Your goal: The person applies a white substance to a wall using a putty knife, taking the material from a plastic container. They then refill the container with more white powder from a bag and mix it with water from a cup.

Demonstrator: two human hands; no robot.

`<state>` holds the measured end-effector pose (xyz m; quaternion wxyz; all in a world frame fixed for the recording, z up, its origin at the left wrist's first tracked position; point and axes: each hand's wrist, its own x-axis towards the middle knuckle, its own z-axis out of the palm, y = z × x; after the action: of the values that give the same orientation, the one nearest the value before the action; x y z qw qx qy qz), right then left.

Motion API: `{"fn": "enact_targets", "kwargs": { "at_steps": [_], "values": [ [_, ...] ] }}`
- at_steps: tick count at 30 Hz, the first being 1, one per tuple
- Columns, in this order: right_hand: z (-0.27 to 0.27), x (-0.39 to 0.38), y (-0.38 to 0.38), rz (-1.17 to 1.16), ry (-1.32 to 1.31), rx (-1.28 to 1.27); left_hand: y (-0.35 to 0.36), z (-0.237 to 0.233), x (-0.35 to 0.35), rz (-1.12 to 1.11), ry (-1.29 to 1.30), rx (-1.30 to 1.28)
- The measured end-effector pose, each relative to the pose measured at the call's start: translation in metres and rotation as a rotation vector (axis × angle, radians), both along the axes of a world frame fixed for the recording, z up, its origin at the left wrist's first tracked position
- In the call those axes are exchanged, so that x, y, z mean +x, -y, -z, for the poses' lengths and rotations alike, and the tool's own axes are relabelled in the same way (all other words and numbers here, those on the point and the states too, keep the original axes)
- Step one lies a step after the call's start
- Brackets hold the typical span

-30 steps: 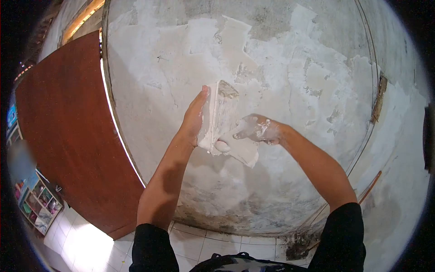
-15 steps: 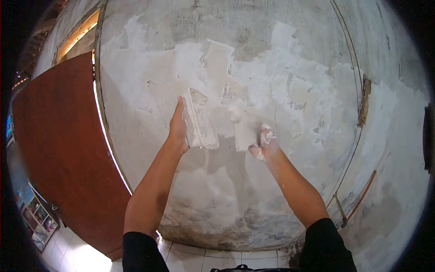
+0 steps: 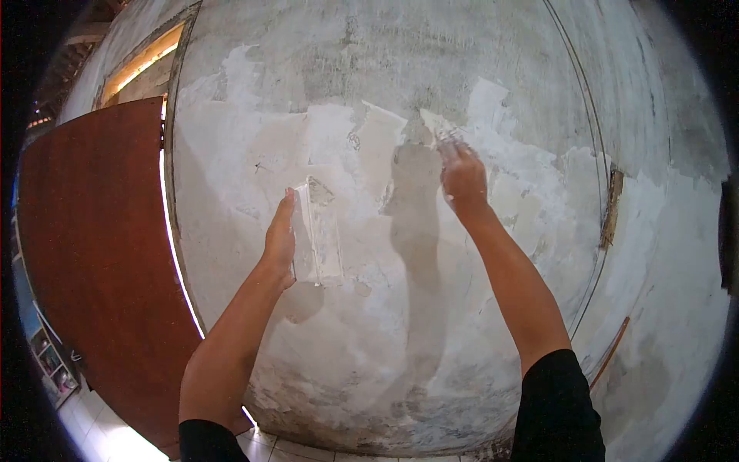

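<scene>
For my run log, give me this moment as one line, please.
left hand: holds plaster board | right hand: presses scraper on wall | door: at left

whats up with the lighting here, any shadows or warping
Head view: heavy fisheye, so the door edge bows and the corners go black; the right hand throws a soft dark shadow on the wall to its left; light glares along the door gap.

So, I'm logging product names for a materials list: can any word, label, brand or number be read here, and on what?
None can be read.
The plaster board in the left hand, the scraper in the right hand, the wall and the red door bear no text.
The shelf items at lower left are too small to read.
</scene>
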<state>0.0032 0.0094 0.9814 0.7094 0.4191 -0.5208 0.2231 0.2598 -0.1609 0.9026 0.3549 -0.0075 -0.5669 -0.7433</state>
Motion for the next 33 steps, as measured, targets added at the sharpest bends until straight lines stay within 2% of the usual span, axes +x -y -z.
{"fn": "enact_targets", "kwargs": {
  "at_steps": [1, 3, 6, 9, 11, 12, 16, 17, 22, 25, 28, 29, 31, 33],
  "values": [
    [0.004, -0.012, 0.009, 0.006, -0.009, 0.0, 0.0, -0.002, 0.0, 0.006, -0.009, 0.0],
    [0.019, -0.031, 0.023, 0.397, 0.4, 0.343, 0.003, -0.007, -0.002, -0.022, -0.013, -0.056],
    [0.058, -0.024, 0.033, 0.395, 0.391, 0.27, 0.01, -0.009, -0.006, -0.029, -0.057, -0.09],
    [0.08, -0.001, 0.021, 0.446, 0.394, 0.384, 0.0, -0.012, 0.005, -0.011, -0.031, -0.055],
    [0.088, 0.017, 0.009, 0.437, 0.521, 0.718, 0.0, -0.009, 0.009, -0.018, -0.051, -0.064],
    [0.097, 0.011, 0.01, 0.405, 0.487, 0.675, 0.0, -0.01, 0.012, -0.038, -0.078, -0.077],
    [0.056, 0.033, -0.021, 0.381, 0.447, 0.591, -0.005, -0.019, 0.029, -0.1, -0.071, -0.122],
    [0.035, 0.035, -0.02, 0.351, 0.547, 0.44, -0.003, -0.02, 0.031, -0.1, -0.078, -0.13],
    [-0.05, -0.005, -0.028, 0.181, 0.255, 0.139, 0.002, -0.023, 0.034, -0.092, -0.109, -0.183],
    [-0.075, -0.021, -0.011, 0.112, 0.401, 0.191, 0.004, -0.023, 0.035, -0.148, -0.061, -0.141],
    [-0.059, -0.018, 0.021, 0.131, 0.386, 0.067, 0.008, -0.017, 0.032, -0.181, -0.077, -0.19],
    [-0.051, -0.005, 0.027, 0.129, 0.392, 0.07, 0.006, -0.019, 0.035, -0.13, -0.058, -0.159],
    [-0.031, 0.022, 0.03, 0.312, 0.461, 0.273, 0.003, -0.02, 0.032, -0.073, -0.029, -0.124],
    [-0.008, 0.035, 0.032, 0.305, 0.438, 0.375, 0.003, -0.021, 0.027, -0.117, -0.038, -0.103]
  ]
}}
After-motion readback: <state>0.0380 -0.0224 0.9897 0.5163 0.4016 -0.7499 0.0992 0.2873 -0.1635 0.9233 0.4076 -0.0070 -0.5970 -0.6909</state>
